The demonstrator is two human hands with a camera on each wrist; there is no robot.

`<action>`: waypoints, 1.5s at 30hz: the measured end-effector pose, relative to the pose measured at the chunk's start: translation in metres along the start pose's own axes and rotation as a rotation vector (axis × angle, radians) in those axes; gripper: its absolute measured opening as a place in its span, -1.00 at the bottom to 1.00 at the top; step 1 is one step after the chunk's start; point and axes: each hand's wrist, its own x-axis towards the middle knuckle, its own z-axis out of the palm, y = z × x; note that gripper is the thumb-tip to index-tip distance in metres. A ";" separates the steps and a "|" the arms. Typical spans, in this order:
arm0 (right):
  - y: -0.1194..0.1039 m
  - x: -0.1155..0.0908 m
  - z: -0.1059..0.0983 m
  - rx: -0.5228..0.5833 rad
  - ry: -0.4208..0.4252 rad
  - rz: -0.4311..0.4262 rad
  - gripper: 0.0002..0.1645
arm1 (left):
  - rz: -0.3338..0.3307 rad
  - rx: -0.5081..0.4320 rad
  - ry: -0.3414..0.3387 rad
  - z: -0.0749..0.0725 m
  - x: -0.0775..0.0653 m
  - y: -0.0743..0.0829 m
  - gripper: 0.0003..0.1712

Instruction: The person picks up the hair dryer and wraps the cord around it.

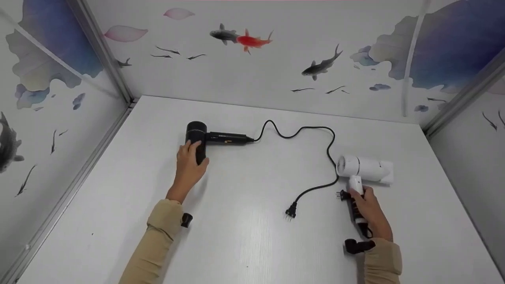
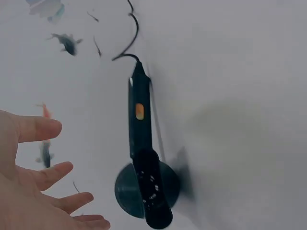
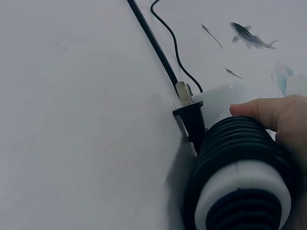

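Observation:
A black hair dryer (image 1: 227, 138) lies on the white table at back left, its handle pointing right. My left hand (image 1: 188, 165) is at its barrel, overlapping it in the head view. The left wrist view has the fingers (image 2: 38, 128) spread, with a gap to the dryer (image 2: 140, 120). On the right, a white hair dryer (image 1: 369, 169) lies with its barrel turned rightward. My right hand (image 1: 373, 205) grips its handle, which has a black cord (image 3: 235, 139) wound around it. The thumb lies along the handle; the other fingers are mostly hidden. A two-pin plug (image 3: 190, 117) sticks out beside the windings.
From the black dryer a thin cord (image 1: 309, 127) curves across the table, passing close by the white dryer's barrel, to a plug (image 1: 291, 210) near the middle. White walls (image 1: 268, 79) painted with fish stand behind and at both sides of the table (image 1: 252, 244).

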 end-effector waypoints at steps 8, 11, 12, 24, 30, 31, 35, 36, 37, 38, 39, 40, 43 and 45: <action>0.002 0.000 -0.001 -0.024 -0.011 0.021 -0.02 | -0.172 0.078 -0.107 -0.002 0.032 -0.024 -0.06; 0.002 0.000 0.001 -0.018 -0.014 -0.002 -0.04 | -0.235 0.071 -0.096 0.001 0.041 -0.030 0.03; 0.003 0.000 0.001 -0.019 -0.013 -0.012 -0.04 | -0.255 0.067 -0.090 0.002 0.044 -0.032 0.05; -0.003 0.002 0.005 -0.037 -0.009 -0.056 0.00 | -0.438 -0.001 -0.090 0.003 0.057 -0.049 0.04; -0.020 -0.020 -0.003 -0.123 0.003 -0.070 0.01 | -0.443 -0.043 -0.075 0.000 0.046 -0.051 0.02; -0.024 -0.025 -0.005 -0.143 0.025 -0.095 -0.01 | -0.435 -0.046 -0.065 -0.001 0.044 -0.051 0.02; -0.045 -0.044 -0.012 -0.209 0.126 -0.229 -0.10 | -0.394 -0.075 -0.013 -0.004 0.033 -0.047 0.01; -0.051 -0.049 -0.013 -0.215 0.151 -0.273 -0.13 | -0.384 -0.090 -0.001 -0.005 0.030 -0.044 0.01; -0.058 -0.054 -0.013 -0.219 0.172 -0.317 -0.17 | -0.370 -0.103 0.012 -0.006 0.028 -0.041 0.02; -0.064 -0.058 -0.013 -0.221 0.190 -0.363 -0.20 | -0.359 -0.119 0.022 -0.008 0.025 -0.038 0.02; -0.071 -0.063 -0.012 -0.220 0.209 -0.410 -0.25 | -0.346 -0.136 0.031 -0.009 0.023 -0.033 0.04; -0.078 -0.067 -0.010 -0.225 0.228 -0.458 -0.30 | -0.333 -0.149 0.039 -0.011 0.021 -0.028 0.05; -0.096 -0.076 -0.002 -0.246 0.273 -0.599 -0.45 | -0.293 -0.198 0.054 -0.016 0.013 -0.011 0.08; -0.105 -0.080 0.004 -0.256 0.300 -0.699 -0.53 | -0.271 -0.242 0.056 -0.020 0.006 0.002 0.09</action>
